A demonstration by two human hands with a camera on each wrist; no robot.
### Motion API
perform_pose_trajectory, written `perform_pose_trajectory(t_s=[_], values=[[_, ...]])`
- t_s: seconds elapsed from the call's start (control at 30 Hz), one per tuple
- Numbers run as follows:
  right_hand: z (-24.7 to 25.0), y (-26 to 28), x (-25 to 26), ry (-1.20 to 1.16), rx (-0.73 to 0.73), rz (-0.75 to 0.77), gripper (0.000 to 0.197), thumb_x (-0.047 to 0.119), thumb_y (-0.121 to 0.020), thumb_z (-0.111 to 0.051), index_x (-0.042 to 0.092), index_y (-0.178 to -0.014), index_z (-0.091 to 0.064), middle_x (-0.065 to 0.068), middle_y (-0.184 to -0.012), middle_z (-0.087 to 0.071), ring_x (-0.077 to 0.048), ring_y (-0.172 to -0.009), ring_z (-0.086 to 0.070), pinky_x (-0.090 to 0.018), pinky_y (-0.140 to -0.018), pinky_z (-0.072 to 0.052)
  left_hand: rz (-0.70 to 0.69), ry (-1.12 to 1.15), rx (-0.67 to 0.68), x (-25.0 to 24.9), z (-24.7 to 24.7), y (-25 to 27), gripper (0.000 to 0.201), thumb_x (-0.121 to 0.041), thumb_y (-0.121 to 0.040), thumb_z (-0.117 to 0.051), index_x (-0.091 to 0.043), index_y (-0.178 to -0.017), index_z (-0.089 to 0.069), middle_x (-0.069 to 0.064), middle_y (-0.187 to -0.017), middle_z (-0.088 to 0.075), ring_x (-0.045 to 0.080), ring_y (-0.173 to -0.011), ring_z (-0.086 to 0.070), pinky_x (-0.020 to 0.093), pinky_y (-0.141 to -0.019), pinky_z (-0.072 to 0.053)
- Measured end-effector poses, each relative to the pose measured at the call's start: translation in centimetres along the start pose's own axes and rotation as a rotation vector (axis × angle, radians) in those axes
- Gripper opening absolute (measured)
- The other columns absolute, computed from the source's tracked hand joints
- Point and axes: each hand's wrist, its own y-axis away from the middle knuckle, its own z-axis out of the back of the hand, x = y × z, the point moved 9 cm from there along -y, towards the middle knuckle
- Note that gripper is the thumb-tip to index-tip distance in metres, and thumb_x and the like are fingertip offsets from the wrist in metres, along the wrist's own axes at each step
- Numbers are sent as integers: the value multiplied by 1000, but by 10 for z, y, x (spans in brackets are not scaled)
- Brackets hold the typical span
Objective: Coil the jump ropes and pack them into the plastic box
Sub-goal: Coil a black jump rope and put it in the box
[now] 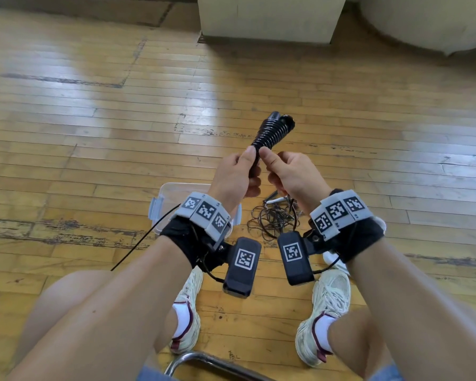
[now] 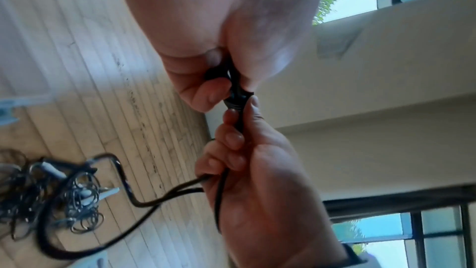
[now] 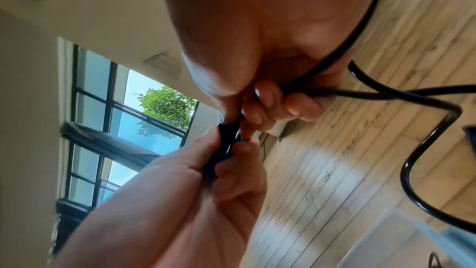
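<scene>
Black jump rope (image 1: 270, 133), wound tight around its paired handles, held up above the wooden floor (image 1: 94, 127) in both hands. Left hand (image 1: 238, 174) curled round the lower end of the handles, thumb pressed along the bundle. Right hand (image 1: 291, 174) just beside it, thumb and fingers pinching the loose cord (image 2: 167, 197) where it trails down toward the floor. Clear plastic box (image 1: 160, 204) on the floor below the left wrist, partly hidden by the forearm. Tangled pile of more ropes (image 1: 272, 218) just right of the box, between the two wrists. White sneakers (image 1: 324, 312) planted near the metal chair frame (image 1: 204, 361).
</scene>
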Motion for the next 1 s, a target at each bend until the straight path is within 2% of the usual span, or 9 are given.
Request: perform_pose_trajectory(t_s=[0.13, 0.27, 0.37, 0.47, 0.57, 0.7, 0.8, 0.93, 1.0], values=[[3, 0, 4, -141, -5, 5, 45, 48, -91, -67, 5, -100, -60, 3, -65, -64, -10, -44, -42, -24, -44, -35, 96, 210, 152, 3, -13, 6, 36, -35, -109, -35, -7, -101, -55, 2, -67, -48, 9, -51, -31, 20, -44, -25], [2, 5, 11, -296, 26, 54, 40, 40, -93, -68, 6, -113, -58, 6, -59, -60, -13, -50, -40, -22, -44, -33, 104, 202, 239, -1, -21, 12, 44, -41, -109, -31, -7, -96, -56, 5, -67, -49, 10, -49, -32, 19, -40, -27], [7, 7, 6, -298, -34, 50, 39, 40, -91, -70, 5, -107, -61, 9, -55, -53, -9, -47, -37, -23, -45, -33, 46, -25, 174, -3, -13, 8, 45, -40, -108, -37, -4, -96, -61, 6, -68, -59, 14, -52, -45, 25, -46, -41], [19, 6, -7, -297, -160, -11, 49, 41, -86, -76, 1, -111, -62, 11, -50, -52, -8, -44, -37, -24, -44, -34, -198, -409, 78, -17, -4, 3, 24, -30, -101, -58, -6, -104, -59, 5, -82, -66, 13, -57, -57, 30, -55, -52], [17, 4, -14, -318, -158, -50, 53, 39, -88, -75, -4, -116, -59, 11, -47, -52, -8, -42, -36, -23, -43, -32, -437, -779, 36, -29, -10, 10, 36, -25, -90, -73, -12, -114, -49, 0, -92, -65, 15, -72, -64, 26, -66, -53], [6, 3, -13, -326, -103, -53, 54, 40, -90, -72, -3, -120, -57, 11, -48, -53, -6, -41, -37, -22, -43, -33, -517, -935, -46, -33, -8, 12, 46, -27, -87, -75, -12, -115, -42, 0, -93, -61, 21, -74, -58, 28, -67, -42], [0, 2, -14, -301, -95, -76, 54, 44, -89, -73, 0, -117, -59, 13, -57, -57, -5, -41, -40, -22, -44, -35, -552, -1057, -82, -35, -8, 14, 49, -25, -85, -76, -12, -115, -40, 1, -95, -61, 22, -77, -57, 31, -68, -44], [-14, 2, -13, -357, -2, -95, 32, 38, -96, -65, 8, -90, -54, 11, -49, -47, -6, -39, -34, -22, -42, -31, -596, -1089, -118, -38, -9, 17, 27, -26, -99, -58, -15, -102, -34, -1, -88, -53, 21, -69, -52, 30, -63, -38], [-17, 3, -9, -365, 34, -76, 29, 35, -99, -61, 9, -89, -52, 10, -52, -49, -8, -42, -34, -23, -45, -31, -587, -1056, -135, -38, -7, 16, 23, -26, -101, -52, -17, -100, -31, -1, -85, -53, 23, -68, -53, 34, -62, -42]])
